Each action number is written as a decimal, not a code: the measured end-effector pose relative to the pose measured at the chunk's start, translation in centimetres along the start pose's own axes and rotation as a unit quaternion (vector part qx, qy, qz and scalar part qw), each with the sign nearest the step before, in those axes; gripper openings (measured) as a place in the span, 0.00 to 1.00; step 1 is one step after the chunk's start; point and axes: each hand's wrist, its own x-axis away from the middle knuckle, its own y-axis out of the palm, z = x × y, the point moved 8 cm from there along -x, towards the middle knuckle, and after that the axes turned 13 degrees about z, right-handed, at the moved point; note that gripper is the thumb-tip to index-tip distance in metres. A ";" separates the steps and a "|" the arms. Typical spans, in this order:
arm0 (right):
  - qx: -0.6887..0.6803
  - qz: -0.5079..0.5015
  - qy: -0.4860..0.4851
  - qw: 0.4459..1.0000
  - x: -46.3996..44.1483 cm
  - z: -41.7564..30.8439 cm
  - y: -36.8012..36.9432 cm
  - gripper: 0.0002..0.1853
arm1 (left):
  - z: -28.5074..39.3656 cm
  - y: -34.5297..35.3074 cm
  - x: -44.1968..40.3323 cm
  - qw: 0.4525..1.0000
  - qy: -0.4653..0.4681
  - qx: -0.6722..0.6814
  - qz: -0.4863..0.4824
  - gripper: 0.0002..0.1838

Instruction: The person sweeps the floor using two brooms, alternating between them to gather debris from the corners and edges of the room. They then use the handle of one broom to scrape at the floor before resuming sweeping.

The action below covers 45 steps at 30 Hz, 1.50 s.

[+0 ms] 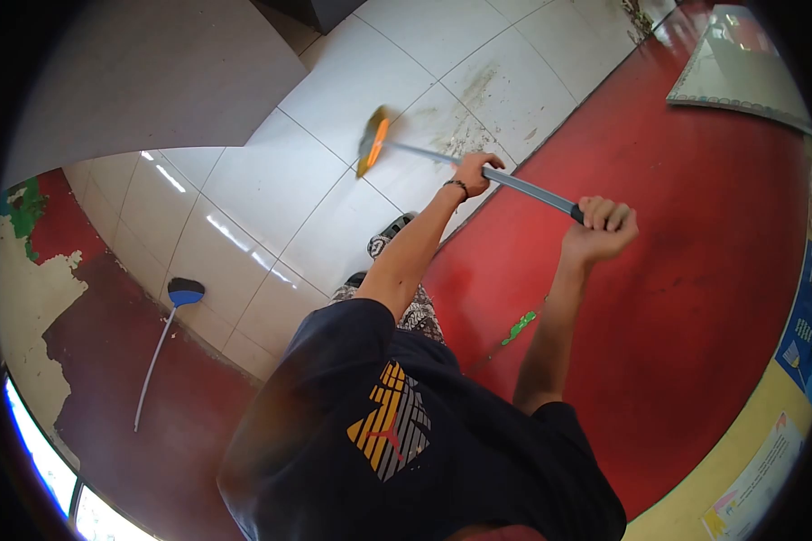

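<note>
I hold a broom by its grey handle [528, 187], which slants across the view. Its orange and yellow head [374, 142] is slightly blurred and lies over the white floor tiles. My left hand [475, 171] is closed partway along the handle, with a dark band at the wrist. My right hand [603, 227] makes a fist around the dark top end of the handle. Brownish dirt [465, 135] is scattered on the tiles beside the broom head.
A grey panel or tabletop [153, 72] covers the upper left. At the left a second broom with a blue head [186, 291] stands against the dark red wall. The red wall [659, 270] rises at right, and a white board [740, 72] is at upper right.
</note>
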 end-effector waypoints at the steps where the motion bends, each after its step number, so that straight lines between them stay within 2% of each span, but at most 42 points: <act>1: 0.001 -0.001 0.001 1.000 0.7 -0.6 0.3 0.17 | 1.2 0.1 -0.5 1.000 -0.001 0.000 0.002 0.18; 3: 0.022 0.034 -0.087 0.995 2.6 -2.9 0.2 0.17 | 2.0 0.8 -0.8 0.993 -0.048 -0.080 -0.078 0.16; 5: 0.013 0.029 -0.090 0.995 3.7 -4.1 0.3 0.17 | 3.7 -0.1 -1.2 0.990 -0.031 -0.101 -0.096 0.15; 7: 0.001 0.016 -0.085 0.996 4.6 -5.7 1.1 0.17 | 6.1 -0.8 -0.8 0.986 0.041 -0.109 -0.120 0.15; 9: -0.027 0.017 -0.098 0.995 6.0 -8.3 2.3 0.17 | 9.4 -3.4 0.5 0.987 0.041 -0.098 -0.120 0.14; 11: -0.026 0.000 -0.109 0.994 7.8 -9.3 4.0 0.17 | 13.1 -8.3 2.9 0.987 0.044 -0.149 -0.048 0.13; 13: -0.026 -0.014 -0.127 0.991 8.9 -9.5 5.4 0.17 | 13.3 -12.9 5.1 0.990 0.033 -0.137 -0.009 0.11; 14: -0.073 -0.131 -0.036 0.988 9.8 -7.5 7.0 0.18 | 12.8 -15.7 6.6 0.992 0.018 -0.125 0.022 0.11; 15: -0.118 -0.244 0.055 0.961 11.6 -5.4 8.7 0.19 | 12.0 -18.8 8.1 0.992 0.004 -0.113 0.051 0.10; 16: -0.085 -0.281 0.067 0.953 14.3 -3.5 10.2 0.19 | 11.1 -22.2 10.0 0.990 -0.028 -0.123 0.062 0.10; 18: -0.075 -0.273 0.140 0.949 18.7 2.7 11.8 0.19 | 8.2 -29.4 13.7 0.980 -0.076 -0.168 0.078 0.09; 19: -0.037 -0.240 0.147 0.959 21.3 6.2 12.5 0.20 | 6.3 -33.2 15.2 0.972 -0.085 -0.202 0.086 0.08; 20: -0.005 -0.251 0.161 0.955 24.1 9.8 13.5 0.20 | 4.3 -37.0 17.0 0.967 -0.094 -0.221 0.088 0.09; 22: 0.007 -0.352 0.195 0.915 29.6 17.6 15.9 0.19 | 0.4 -44.2 20.0 0.948 -0.093 -0.276 0.126 0.09; 25: 0.039 -0.408 0.188 0.892 38.6 23.8 21.0 0.19 | -3.5 -53.0 23.1 0.913 -0.094 -0.360 0.167 0.14; 27: 0.058 -0.439 0.228 0.867 42.5 27.6 22.4 0.19 | -6.9 -57.0 24.5 0.882 -0.144 -0.414 0.174 0.13; 28: 0.071 -0.451 0.237 0.857 43.6 28.7 23.0 0.19 | -6.9 -57.4 24.3 0.884 -0.140 -0.413 0.167 0.13; 30: 0.085 -0.454 0.234 0.856 44.1 29.1 23.3 0.20 | -9.0 -58.7 24.6 0.812 -0.328 -0.447 0.184 0.12; 31: 0.093 -0.456 0.221 0.857 43.6 28.7 23.6 0.21 | -13.6 -58.0 24.2 0.808 -0.341 -0.463 0.132 0.10; 33: 0.104 -0.439 0.218 0.865 41.5 28.0 23.7 0.22 | -14.2 -55.9 21.6 0.828 -0.351 -0.412 0.145 0.09; 35: 0.121 -0.407 0.171 0.889 38.2 26.1 24.1 0.22 | -12.9 -52.7 17.4 0.885 -0.228 -0.386 0.126 0.08; 37: 0.132 -0.355 0.104 0.920 35.1 23.5 23.8 0.23 | -11.3 -49.3 13.8 0.926 -0.199 -0.308 0.094 0.07; 39: 0.125 -0.342 0.091 0.927 33.1 20.2 23.6 0.23 | -7.7 -46.3 11.1 0.949 -0.119 -0.274 0.103 0.08; 43: 0.128 -0.311 0.026 0.941 30.7 15.3 22.0 0.24 | -4.4 -40.3 7.4 0.974 -0.051 -0.211 0.067 0.08; 45: 0.142 -0.292 0.011 0.946 30.6 12.8 21.9 0.24 | -1.8 -38.1 6.1 0.991 -0.002 -0.109 0.075 0.09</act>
